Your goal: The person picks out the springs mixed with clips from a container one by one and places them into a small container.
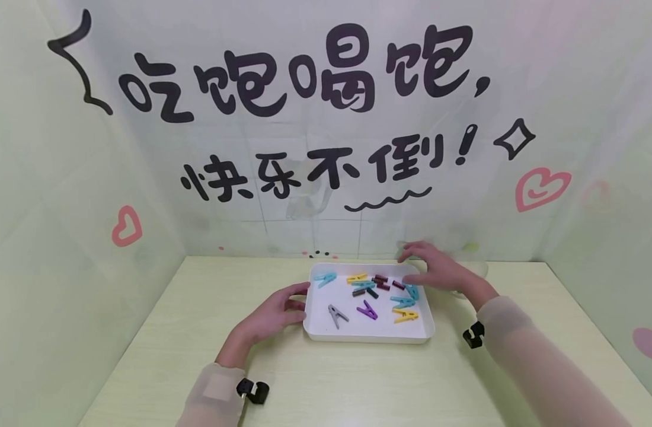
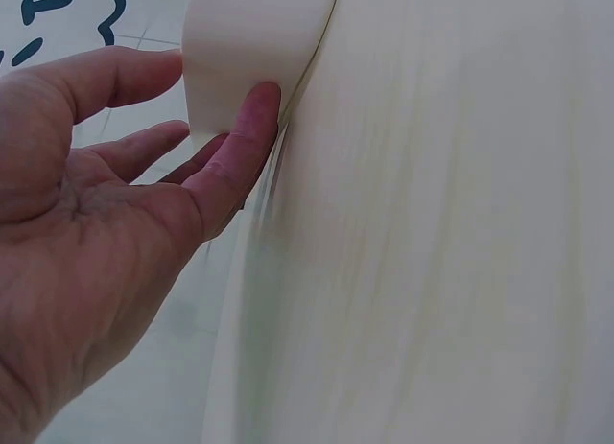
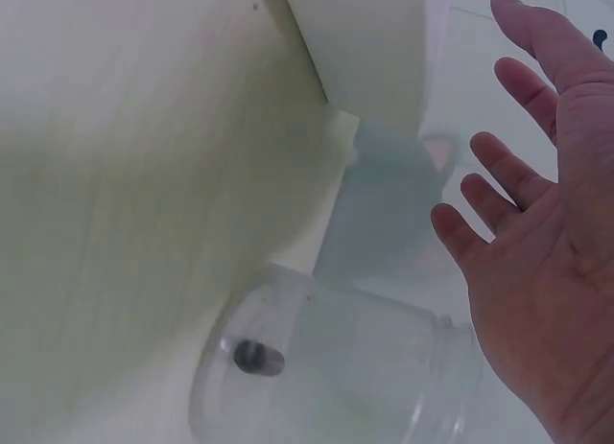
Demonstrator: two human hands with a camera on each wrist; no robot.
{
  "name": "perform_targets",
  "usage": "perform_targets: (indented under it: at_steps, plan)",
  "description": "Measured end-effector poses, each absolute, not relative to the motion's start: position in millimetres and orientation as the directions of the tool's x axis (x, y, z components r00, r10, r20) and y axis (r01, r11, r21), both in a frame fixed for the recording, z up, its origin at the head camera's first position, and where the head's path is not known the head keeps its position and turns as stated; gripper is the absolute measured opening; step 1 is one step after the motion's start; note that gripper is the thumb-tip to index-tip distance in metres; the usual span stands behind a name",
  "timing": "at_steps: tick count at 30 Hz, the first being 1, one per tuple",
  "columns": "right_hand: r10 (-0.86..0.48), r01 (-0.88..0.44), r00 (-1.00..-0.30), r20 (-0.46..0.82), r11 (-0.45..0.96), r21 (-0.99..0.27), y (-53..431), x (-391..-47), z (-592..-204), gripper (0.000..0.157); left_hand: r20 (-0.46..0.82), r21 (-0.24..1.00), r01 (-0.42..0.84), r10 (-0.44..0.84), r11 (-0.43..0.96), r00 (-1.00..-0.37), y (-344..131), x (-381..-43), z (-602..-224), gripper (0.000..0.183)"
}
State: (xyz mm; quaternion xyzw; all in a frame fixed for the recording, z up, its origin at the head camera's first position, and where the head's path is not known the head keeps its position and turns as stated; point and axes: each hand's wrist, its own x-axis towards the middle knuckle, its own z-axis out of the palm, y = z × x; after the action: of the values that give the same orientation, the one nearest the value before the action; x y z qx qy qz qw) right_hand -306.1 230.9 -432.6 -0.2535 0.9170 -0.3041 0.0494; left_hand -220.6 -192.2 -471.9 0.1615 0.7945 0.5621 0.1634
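On the worktop (image 1: pixel 358 379), a tray (image 1: pixel 366 339). Inside it, clips (image 1: pixel 405 316) toward left, front, right and back; beside the back ones, small pieces (image 1: pixel 398 285). Against the tray's left side, the left hand (image 1: pixel 275 311); near its back right corner, the right hand (image 1: pixel 438 270). Farther right, a jar (image 3: pixel 360 367). Behind everything, a backdrop (image 1: pixel 219 228).

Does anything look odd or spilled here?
Nothing looks spilled: the clothespins and small dark pieces lie within the white tray. The one oddity is a lone dark piece showing through the clear jar, apart from the others; it seems to be inside.
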Motion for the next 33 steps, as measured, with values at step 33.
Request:
perform_targets:
  at_steps: [33]
  plan:
    - [-0.459, -0.36, -0.884, -0.088, 0.79, -0.496, 207.3, -314.6, -466.7, 0.009, -0.062, 0.945, 0.092, 0.45, 0.312, -0.891, -193.2, -220.5, -471.4, 0.067]
